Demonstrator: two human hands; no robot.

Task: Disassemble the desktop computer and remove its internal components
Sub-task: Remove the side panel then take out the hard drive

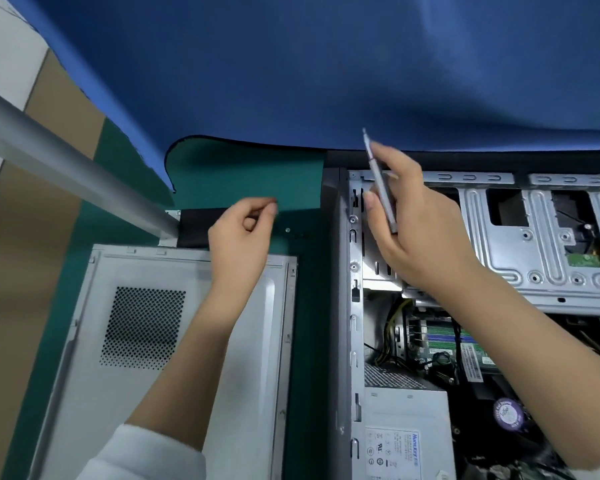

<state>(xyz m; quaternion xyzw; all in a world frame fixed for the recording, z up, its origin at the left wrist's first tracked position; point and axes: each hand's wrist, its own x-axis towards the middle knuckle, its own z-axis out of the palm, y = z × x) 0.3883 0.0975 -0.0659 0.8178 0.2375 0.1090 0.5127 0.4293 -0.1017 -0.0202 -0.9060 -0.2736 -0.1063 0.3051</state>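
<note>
While the left hand (243,233) pinches something tiny (unclear what) at centre frame, the right hand (413,230) grips the screwdriver (380,181) upright, directly over the computer case (465,306).

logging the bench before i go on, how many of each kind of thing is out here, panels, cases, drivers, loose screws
side panel lying flat on the mat: 1
open computer case: 1
screwdriver held in the right hand: 1
loose screw on the green mat, plainly visible: 1
total: 4
</note>
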